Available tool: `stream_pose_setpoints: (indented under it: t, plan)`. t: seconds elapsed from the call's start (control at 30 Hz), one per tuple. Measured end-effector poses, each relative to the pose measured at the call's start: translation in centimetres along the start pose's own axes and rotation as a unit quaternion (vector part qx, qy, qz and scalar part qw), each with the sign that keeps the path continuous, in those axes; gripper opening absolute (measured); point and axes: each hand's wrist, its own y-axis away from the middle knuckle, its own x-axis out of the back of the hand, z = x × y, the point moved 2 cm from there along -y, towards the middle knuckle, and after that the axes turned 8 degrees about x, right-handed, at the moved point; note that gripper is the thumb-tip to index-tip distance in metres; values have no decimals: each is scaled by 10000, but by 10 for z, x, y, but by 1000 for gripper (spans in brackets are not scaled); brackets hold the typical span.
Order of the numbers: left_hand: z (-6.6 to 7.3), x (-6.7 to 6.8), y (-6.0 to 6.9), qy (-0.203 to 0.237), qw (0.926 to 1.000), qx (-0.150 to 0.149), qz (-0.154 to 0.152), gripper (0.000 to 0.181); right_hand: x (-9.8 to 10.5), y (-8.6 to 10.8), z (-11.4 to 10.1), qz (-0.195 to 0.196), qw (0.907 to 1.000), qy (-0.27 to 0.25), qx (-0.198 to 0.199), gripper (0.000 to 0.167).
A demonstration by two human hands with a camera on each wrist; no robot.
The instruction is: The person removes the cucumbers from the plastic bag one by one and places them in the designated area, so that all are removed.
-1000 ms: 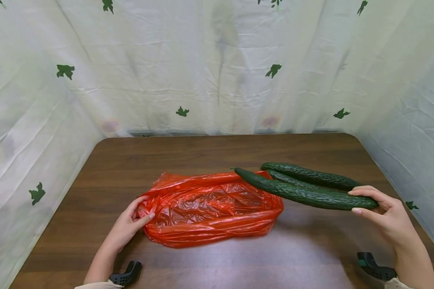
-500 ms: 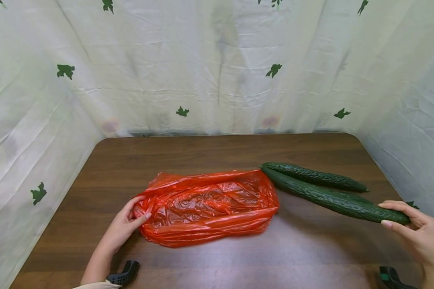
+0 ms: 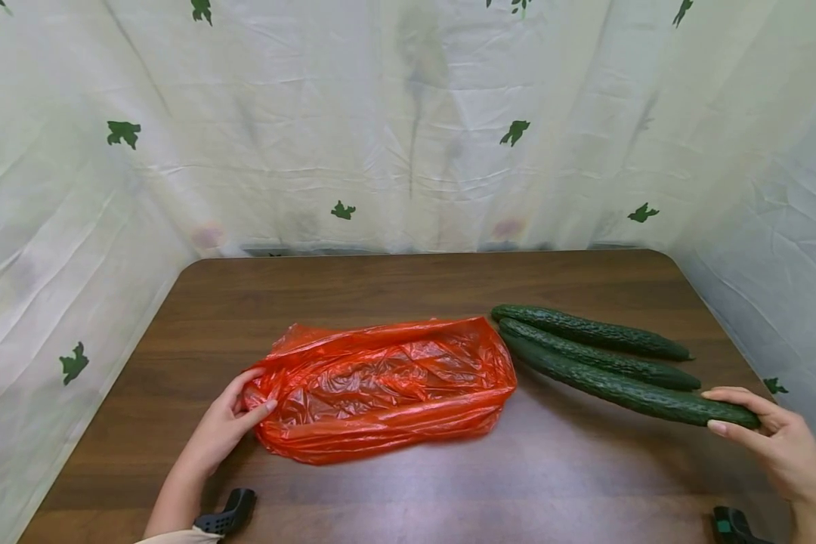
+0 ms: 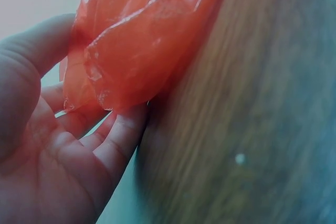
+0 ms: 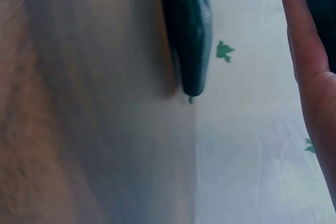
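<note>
A crumpled red plastic bag (image 3: 381, 385) lies on the wooden table with its mouth spread toward me. My left hand (image 3: 221, 423) pinches the bag's left end between thumb and fingers; the left wrist view shows the thin red film (image 4: 142, 35) in that grasp. To the right, my right hand (image 3: 778, 442) grips the right end of the nearest cucumber (image 3: 625, 391). Beyond it lie a middle cucumber (image 3: 605, 355) and a far cucumber (image 3: 598, 330), their left ends close together beside the bag. In the right wrist view, my right hand (image 5: 312, 72) shows only partly.
The brown tabletop (image 3: 408, 283) has rounded far corners. White curtains (image 3: 408, 136) with green leaf shapes hang behind it and on both sides. Black wrist devices (image 3: 227, 514) are on the forearms.
My right hand has drawn the nearest cucumber right and toward me, its tip leaving the bag's opening; it has since come slightly back left. My left hand and the bag have slid slightly left.
</note>
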Motion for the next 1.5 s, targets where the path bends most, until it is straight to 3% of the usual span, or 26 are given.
stream_pose_setpoints:
  t: [0.2, 0.47, 0.6, 0.87, 1.1, 1.2, 1.33, 1.5]
  plan:
    - [0, 0, -1, 15, 10000, 14, -41, 61, 3, 0, 11, -222, 9907, 1246, -508, 39]
    - [-1, 0, -1, -139, 9999, 48, -16, 61, 12, -3, 22, -573, 9618, 2534, -859, 41]
    - [-2, 0, -1, -142, 9999, 51, -20, 61, 14, -4, 26, -752, 9548, 2683, -1030, 43]
    - [-1, 0, -1, -68, 10000, 39, -52, 60, 8, -7, 29, -932, 9431, 3028, -1010, 42]
    - [-2, 0, -1, -95, 10000, -2, -23, 59, 7, -10, 33, -1057, 9385, 3078, -1150, 44]
    - [-1, 0, -1, -181, 9998, -70, 8, 57, 5, -11, 32, -1125, 9415, 2882, -1339, 47]
    - [6, 2, 1, -826, 9954, -356, 316, 53, 2, -13, 25, -1072, 9449, 2753, -1413, 50]
    - [25, 6, 7, -1495, 9817, -672, 972, 57, -8, -25, 5, -734, 9448, 3076, -855, 49]
